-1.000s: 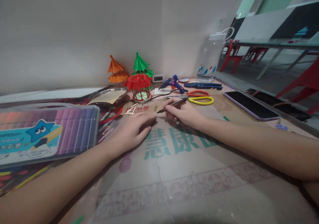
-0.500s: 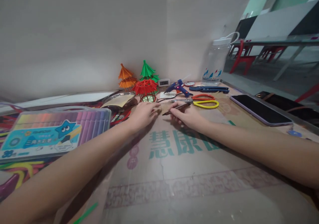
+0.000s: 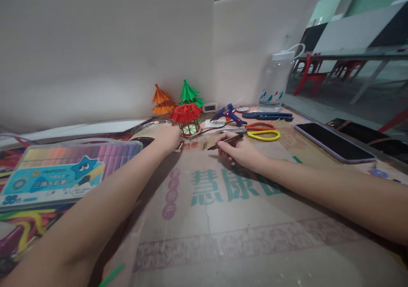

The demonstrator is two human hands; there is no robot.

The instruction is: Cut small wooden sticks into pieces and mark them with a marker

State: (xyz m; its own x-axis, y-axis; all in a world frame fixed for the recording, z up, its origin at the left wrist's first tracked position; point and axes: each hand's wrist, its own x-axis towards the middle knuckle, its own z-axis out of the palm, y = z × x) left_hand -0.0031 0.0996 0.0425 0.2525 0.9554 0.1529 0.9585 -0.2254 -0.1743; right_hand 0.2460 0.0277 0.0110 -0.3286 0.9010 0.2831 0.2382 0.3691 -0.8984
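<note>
My right hand (image 3: 232, 146) is closed around a dark marker (image 3: 231, 141), its tip pointing left just above the cardboard sheet (image 3: 204, 231). To the left, my left hand (image 3: 170, 139) is curled beside the red-roofed little pavilion (image 3: 186, 116). A thin light-brown piece (image 3: 179, 147) shows under its fingers, too small to name. Between the hands, a few tiny brown strips (image 3: 204, 145) lie on the cardboard. Behind the left hand sits a shiny round dish (image 3: 159, 123), partly covered by it.
Orange (image 3: 161, 98) and green (image 3: 189, 92) tiered models stand by the wall. A blue glue gun (image 3: 228, 115), yellow-and-red-handled scissors (image 3: 264, 135), blue pliers (image 3: 267, 116), a water bottle (image 3: 274, 83) and a phone (image 3: 333, 142) lie to the right; a marker case (image 3: 63, 172) is at left.
My left hand has moved left, away from the marker tip towards the dish, uncovering printing and small strips on the cardboard. My right hand stays nearly in place with the marker.
</note>
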